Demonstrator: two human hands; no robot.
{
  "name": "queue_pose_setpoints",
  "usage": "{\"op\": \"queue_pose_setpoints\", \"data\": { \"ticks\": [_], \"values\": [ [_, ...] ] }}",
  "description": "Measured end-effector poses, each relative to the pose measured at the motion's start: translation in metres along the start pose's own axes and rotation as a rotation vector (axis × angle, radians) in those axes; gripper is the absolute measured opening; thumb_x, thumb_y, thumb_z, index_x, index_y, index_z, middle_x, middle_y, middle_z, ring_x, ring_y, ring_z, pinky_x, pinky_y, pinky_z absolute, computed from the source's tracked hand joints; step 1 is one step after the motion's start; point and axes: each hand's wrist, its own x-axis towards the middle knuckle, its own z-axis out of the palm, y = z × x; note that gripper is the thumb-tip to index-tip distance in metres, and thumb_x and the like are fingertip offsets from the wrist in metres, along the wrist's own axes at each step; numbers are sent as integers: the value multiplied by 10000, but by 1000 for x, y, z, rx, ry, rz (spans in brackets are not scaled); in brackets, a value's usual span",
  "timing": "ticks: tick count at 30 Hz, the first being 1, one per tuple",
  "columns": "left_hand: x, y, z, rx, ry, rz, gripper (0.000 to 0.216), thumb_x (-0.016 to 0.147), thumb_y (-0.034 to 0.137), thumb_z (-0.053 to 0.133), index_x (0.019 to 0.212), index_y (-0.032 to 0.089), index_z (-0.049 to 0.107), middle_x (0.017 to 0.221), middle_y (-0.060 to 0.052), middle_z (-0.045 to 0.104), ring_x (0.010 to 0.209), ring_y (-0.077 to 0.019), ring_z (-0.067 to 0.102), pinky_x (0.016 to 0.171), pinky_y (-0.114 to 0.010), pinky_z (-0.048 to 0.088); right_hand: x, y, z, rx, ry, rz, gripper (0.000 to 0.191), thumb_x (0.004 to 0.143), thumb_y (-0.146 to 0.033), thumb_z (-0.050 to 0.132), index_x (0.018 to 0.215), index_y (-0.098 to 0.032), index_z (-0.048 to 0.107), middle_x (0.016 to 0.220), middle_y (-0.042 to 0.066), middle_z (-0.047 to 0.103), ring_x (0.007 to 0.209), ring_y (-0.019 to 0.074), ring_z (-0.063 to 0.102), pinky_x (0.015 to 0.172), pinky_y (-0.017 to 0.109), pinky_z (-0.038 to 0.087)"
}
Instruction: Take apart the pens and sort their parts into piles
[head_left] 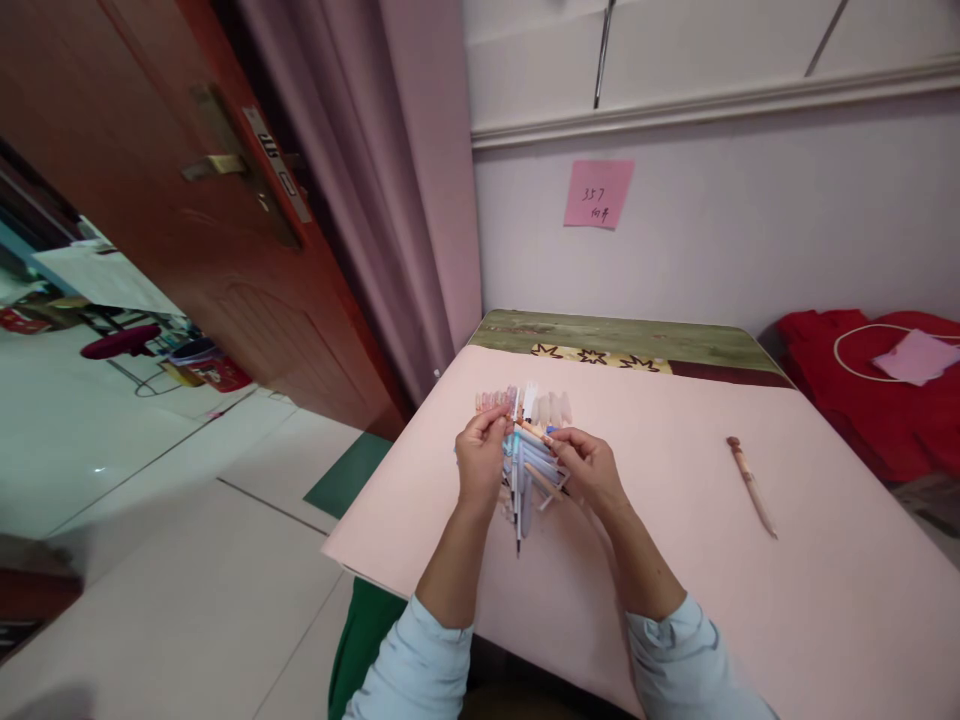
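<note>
Both my hands are over a pile of pens (525,480) lying on the pink table (675,560). My left hand (482,455) and my right hand (589,468) are closed in a pinch on the two ends of one thin orange pen (534,431), held just above the pile. Several pale pen caps (536,405) lie in a row beyond my fingers. A single beige pen (750,485) lies apart to the right on the table.
A brown door (187,200) stands open at the left, with a pink curtain (390,180) beside it. A pink note (598,193) is stuck on the wall. Red cloth (862,400) lies right of the table. White floor tiles lie at the left.
</note>
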Motion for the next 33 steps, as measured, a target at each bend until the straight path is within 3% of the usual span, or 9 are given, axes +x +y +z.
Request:
{"op": "queue_pose_setpoints", "data": {
  "ticks": [8, 11, 16, 19, 26, 33],
  "values": [
    [-2, 8, -5, 401, -17, 399, 207, 833, 183, 552, 910, 202, 743, 1012, -65, 708, 1000, -192, 645, 968, -375, 491, 0, 0, 0, 16, -2, 25, 191, 666, -368, 734, 749, -197, 750, 587, -12, 638, 566, 150, 539, 535, 246, 415],
    [-4, 10, -5, 481, -48, 473, 208, 840, 176, 547, 912, 216, 739, 1008, -60, 712, 1023, -194, 637, 1001, -388, 470, 1, 2, 0, 3, 1, 11, 175, 672, -368, 730, 722, -201, 742, 551, -23, 617, 524, 136, 512, 510, 238, 396],
    [-1, 7, -5, 206, -45, 290, 356, 799, 226, 622, 1152, 185, 656, 1077, -93, 703, 1009, -205, 661, 953, -386, 508, 0, 2, 3, 38, -75, 41, 225, 657, -386, 756, 762, -187, 749, 595, -7, 643, 529, 131, 519, 504, 235, 384],
    [1, 8, -4, 36, -37, 177, 425, 746, 222, 674, 1164, 151, 632, 1048, -113, 709, 1004, -217, 669, 935, -388, 518, -3, -1, 6, 86, -131, 45, 267, 650, -392, 774, 810, -180, 753, 647, 7, 672, 561, 135, 547, 521, 234, 400],
    [-2, 16, -2, 3, -36, 192, 325, 741, 231, 683, 1054, 145, 668, 1082, -121, 708, 1020, -219, 669, 962, -398, 506, -8, -6, 9, 161, -189, 66, 292, 655, -396, 795, 839, -175, 743, 699, 22, 703, 596, 138, 601, 576, 243, 459],
    [-6, 17, 0, -21, -22, 215, 352, 834, 297, 612, 1158, 163, 632, 1153, -124, 680, 1002, -222, 675, 897, -367, 540, -9, -13, 10, 198, -222, 105, 327, 677, -440, 784, 861, -176, 724, 714, 36, 715, 664, 154, 656, 670, 276, 524]
  ]
}}
